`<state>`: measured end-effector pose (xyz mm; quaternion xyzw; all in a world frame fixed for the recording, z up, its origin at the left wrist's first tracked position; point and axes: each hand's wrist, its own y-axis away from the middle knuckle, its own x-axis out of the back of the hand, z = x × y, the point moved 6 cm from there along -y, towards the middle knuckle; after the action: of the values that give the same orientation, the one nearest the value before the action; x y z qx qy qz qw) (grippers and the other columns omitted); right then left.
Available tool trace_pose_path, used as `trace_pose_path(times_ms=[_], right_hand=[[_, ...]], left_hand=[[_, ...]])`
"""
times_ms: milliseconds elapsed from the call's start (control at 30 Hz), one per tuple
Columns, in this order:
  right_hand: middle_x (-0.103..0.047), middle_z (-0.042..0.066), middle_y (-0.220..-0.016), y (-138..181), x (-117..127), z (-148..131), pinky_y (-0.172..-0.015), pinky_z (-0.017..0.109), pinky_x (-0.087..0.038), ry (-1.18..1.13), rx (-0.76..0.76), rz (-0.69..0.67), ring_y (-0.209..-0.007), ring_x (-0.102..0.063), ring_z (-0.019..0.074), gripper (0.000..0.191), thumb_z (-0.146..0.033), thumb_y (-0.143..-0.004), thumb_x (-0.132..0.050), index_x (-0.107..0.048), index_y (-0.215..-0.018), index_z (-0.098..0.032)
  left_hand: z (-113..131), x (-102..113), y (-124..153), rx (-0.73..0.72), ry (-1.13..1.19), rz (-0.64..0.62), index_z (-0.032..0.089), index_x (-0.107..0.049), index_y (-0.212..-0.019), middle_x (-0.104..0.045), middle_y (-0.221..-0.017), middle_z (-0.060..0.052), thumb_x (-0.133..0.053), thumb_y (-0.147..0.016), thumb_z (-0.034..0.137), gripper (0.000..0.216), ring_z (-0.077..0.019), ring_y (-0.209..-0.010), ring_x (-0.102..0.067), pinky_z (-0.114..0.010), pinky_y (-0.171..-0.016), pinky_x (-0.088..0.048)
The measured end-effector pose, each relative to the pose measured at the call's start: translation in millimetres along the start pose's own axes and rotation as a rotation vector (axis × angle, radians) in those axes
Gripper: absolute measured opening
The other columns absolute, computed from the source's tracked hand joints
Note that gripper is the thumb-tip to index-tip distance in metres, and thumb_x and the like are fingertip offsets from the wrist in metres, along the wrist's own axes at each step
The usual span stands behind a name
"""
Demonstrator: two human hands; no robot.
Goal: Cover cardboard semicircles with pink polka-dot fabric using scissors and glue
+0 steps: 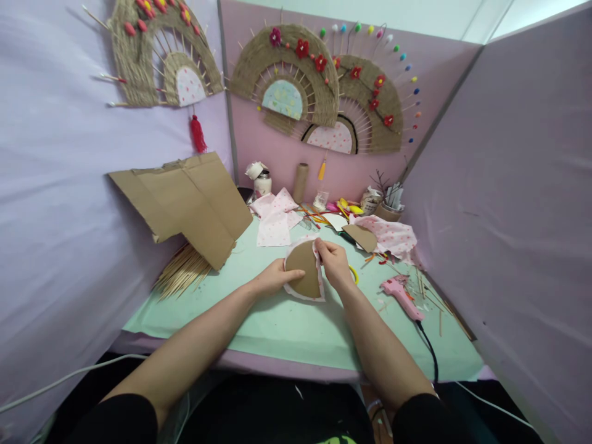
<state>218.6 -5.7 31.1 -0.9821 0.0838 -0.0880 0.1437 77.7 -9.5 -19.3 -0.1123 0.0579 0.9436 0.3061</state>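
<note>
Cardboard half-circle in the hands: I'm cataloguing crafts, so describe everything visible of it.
The cardboard half-circle shows a brown face bordered by white, pink-marked cloth that looks folded over its rim. Its curve faces left, its straight edge right. It is held over the green tabletop. The left hand grips the curved side, thumb across the face; the right hand pinches the straight edge's far end.

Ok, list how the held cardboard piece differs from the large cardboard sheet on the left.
The held cardboard piece is small and roughly half-round; the large cardboard sheet is angular. Cloth borders the held cardboard piece, while the large cardboard sheet looks bare. Both are brown.
</note>
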Motion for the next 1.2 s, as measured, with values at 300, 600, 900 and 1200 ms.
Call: trace_pose_path(times_ms=[300,600,900,1200], right_hand=[[-0.043,-0.001,-0.052,-2.6,-2.6,4.7,-0.048,0.026,-0.028,-0.025,-0.082,-0.075,-0.051,-0.039,0.0126,0.054,-0.066,-0.083,-0.035,-0.045,-0.055,-0.02],[-0.044,-0.001,-0.054,2.5,-3.1,-5.2,-0.053,0.026,-0.03,0.25,0.119,0.009,-0.056,-0.039,0.0129,0.047,-0.056,-0.081,-0.049,-0.046,-0.052,-0.019],[-0.048,-0.001,-0.057,2.6,-3.8,-7.4,-0.057,0.026,-0.033,0.229,0.133,-0.004,-0.059,-0.042,0.0133,0.043,-0.053,-0.08,-0.051,-0.051,-0.055,-0.019],[-0.042,-0.002,-0.051,0.9,-6.6,3.7,-0.05,0.025,-0.029,0.183,0.005,-0.067,-0.053,-0.038,0.0123,0.047,-0.056,-0.082,-0.046,-0.05,-0.054,-0.018]], left_hand=[[5.1,-2.7,3.0,0.021,0.104,0.034,0.01,-0.066,-0.102,-0.07,-0.102,-0.015,-0.079,-0.062,0.032,0.048,-0.0262,-0.092,-0.066,-0.042,-0.089,-0.047],[4.8,2.8,-0.4,-0.041,0.087,0.096,0.01,-0.066,-0.105,-0.07,-0.103,-0.014,-0.079,-0.062,0.032,0.05,-0.0264,-0.095,-0.065,-0.041,-0.091,-0.046],[5.6,3.7,-1.4,-0.074,0.148,0.114,0.012,-0.064,-0.107,-0.07,-0.105,-0.013,-0.08,-0.061,0.032,0.052,-0.0261,-0.097,-0.065,-0.042,-0.093,-0.046],[10.6,9.1,-0.9,-0.08,0.146,0.187,0.012,-0.066,-0.105,-0.068,-0.11,-0.014,-0.079,-0.061,0.034,0.052,-0.0284,-0.102,-0.063,-0.042,-0.092,-0.047]])
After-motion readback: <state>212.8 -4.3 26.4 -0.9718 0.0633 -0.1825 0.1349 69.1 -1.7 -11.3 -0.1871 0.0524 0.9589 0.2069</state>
